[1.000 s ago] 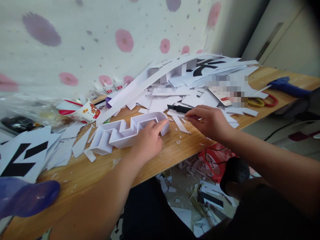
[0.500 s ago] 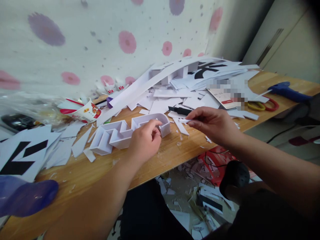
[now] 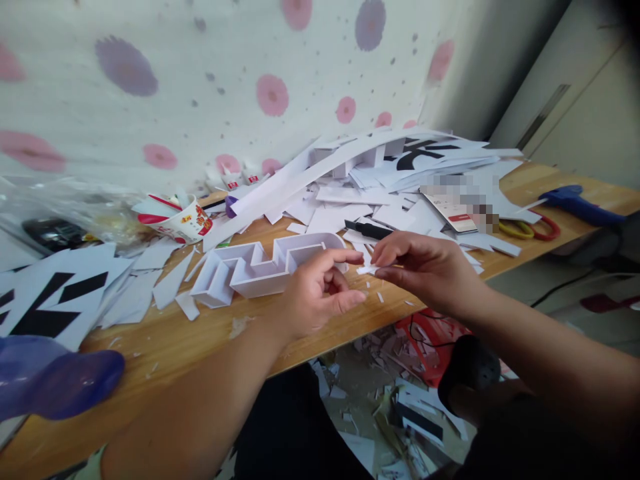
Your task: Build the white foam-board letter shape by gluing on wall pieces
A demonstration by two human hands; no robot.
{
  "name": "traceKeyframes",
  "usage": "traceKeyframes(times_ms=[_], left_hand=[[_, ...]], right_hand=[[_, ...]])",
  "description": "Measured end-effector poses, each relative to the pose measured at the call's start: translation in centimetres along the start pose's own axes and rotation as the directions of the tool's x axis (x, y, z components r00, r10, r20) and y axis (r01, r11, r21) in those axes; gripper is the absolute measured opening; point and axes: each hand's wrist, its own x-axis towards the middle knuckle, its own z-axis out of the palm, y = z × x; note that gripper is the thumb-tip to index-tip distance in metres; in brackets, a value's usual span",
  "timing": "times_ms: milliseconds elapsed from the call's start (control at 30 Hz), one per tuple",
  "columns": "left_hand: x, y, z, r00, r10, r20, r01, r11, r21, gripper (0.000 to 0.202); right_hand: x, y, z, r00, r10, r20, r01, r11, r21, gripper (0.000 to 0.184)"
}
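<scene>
My right hand [image 3: 433,270] pinches a small white foam-board strip [image 3: 367,271] between thumb and fingertips. Facing it from the left, my left hand [image 3: 320,290] has thumb and index finger apart, with nothing seen between them. Just behind my left hand stands a white hollow letter-like form [image 3: 257,287] with thin upright walls; the hand covers part of its right end. A black utility knife [image 3: 367,230] points left beyond my right fingertips, its rear end hidden by them. Whether the hand touches the knife, I cannot tell.
White board scraps [image 3: 345,213] are heaped along the wall, under a long white strip [image 3: 300,177]. A paper cup [image 3: 187,220] stands left of them. Rightward lie a phone-like device [image 3: 450,210], scissors [image 3: 545,227] and a blue glue gun [image 3: 580,203]. Purple plastic [image 3: 60,377] lies near left.
My left hand has moved right, off the white form and toward my right fingertips, its thumb and index finger spreading. The right hand has lowered slightly, still pinching the strip. The view has shifted a little.
</scene>
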Motion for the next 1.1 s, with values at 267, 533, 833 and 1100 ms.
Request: traceKeyframes(times_ms=[267,533,833,1100], left_hand=[[0.1,-0.3,0.2,0.997,-0.002,-0.080,0.005,1.000,0.027,0.030],[0.1,-0.1,0.2,0.995,-0.029,-0.098,0.045,0.986,0.160,0.022],[0.3,-0.2,-0.3,0.961,0.101,-0.258,-0.020,0.954,0.299,0.008],[0.3,-0.1,-0.6,0.950,0.187,-0.251,-0.056,0.890,0.452,0.022]], right_hand=[[-0.4,-0.1,1.0,0.999,-0.018,0.035,0.021,0.994,-0.103,0.011],[-0.6,-0.5,1.1,0.994,-0.100,0.031,0.105,0.966,-0.235,0.013],[-0.3,0.1,-0.2,0.982,0.118,-0.146,-0.158,0.942,-0.296,0.005],[-0.1,1.3,-2.6,0.944,0.330,-0.023,-0.314,0.870,-0.380,0.017]])
